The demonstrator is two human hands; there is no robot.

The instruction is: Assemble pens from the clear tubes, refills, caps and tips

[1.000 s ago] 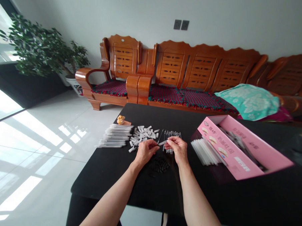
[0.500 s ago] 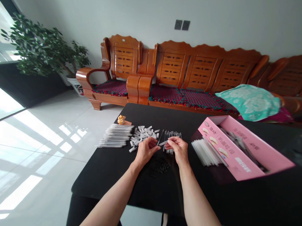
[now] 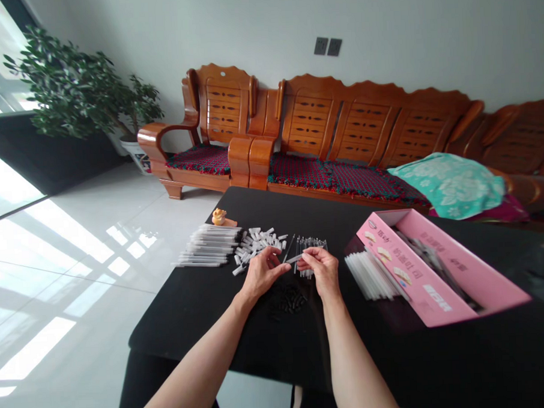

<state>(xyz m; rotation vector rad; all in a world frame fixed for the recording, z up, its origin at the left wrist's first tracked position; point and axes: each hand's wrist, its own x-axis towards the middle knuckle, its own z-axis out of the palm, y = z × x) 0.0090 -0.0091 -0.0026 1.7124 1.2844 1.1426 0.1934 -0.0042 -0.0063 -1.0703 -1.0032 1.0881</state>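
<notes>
Over a black table [image 3: 204, 303], my right hand [image 3: 320, 270] pinches a thin clear pen tube [image 3: 293, 258] that points left. My left hand [image 3: 262, 269] is curled at the tube's free end, fingers pinched on something too small to make out. Just behind the hands lie clear pen tubes [image 3: 310, 244] in a row. A pile of white caps [image 3: 258, 241] and a bundle of capped white pens [image 3: 208, 246] lie to the left. Small black pieces [image 3: 287, 301] sit in a heap under my wrists.
A pink cardboard box [image 3: 442, 281] lies open at the right, with white tubes [image 3: 369, 275] stacked against it. A small orange figurine [image 3: 218, 216] stands at the table's far left corner. Behind are a wooden sofa [image 3: 332, 135], a teal cloth [image 3: 451, 184] and a potted plant [image 3: 77, 86].
My hands stay at the same spot; the left fingers shift slightly at the tube's end. The camera moved a little.
</notes>
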